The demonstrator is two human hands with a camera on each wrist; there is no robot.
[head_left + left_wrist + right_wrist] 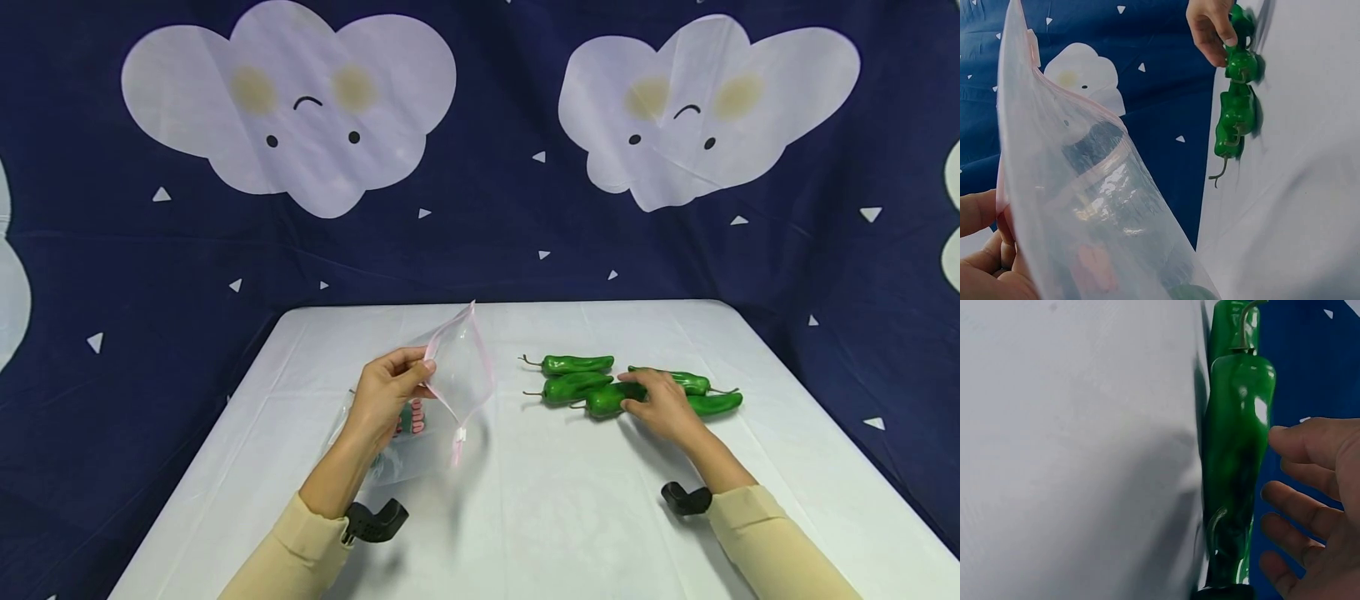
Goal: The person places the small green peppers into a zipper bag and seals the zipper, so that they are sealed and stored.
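Observation:
A clear zip bag (459, 371) with a pink-edged mouth is pinched at its rim by my left hand (384, 398). Its mouth gapes toward the right, and the slider hangs at the lower corner. Pink and green patches show blurred through the plastic in the left wrist view; whether they are print or contents I cannot tell. My right hand (662, 407) hovers over a green pepper (604, 401), fingers spread and loosely bent. In the right wrist view the thumb lies close beside a pepper (1238, 419); contact is unclear.
More green peppers lie around the right hand: two to its left, the back one (577, 364) and one before it (573, 387), and others to its right (715, 405). They rest on a white-covered table (547, 517). A dark blue cloud-patterned curtain (495, 233) stands behind.

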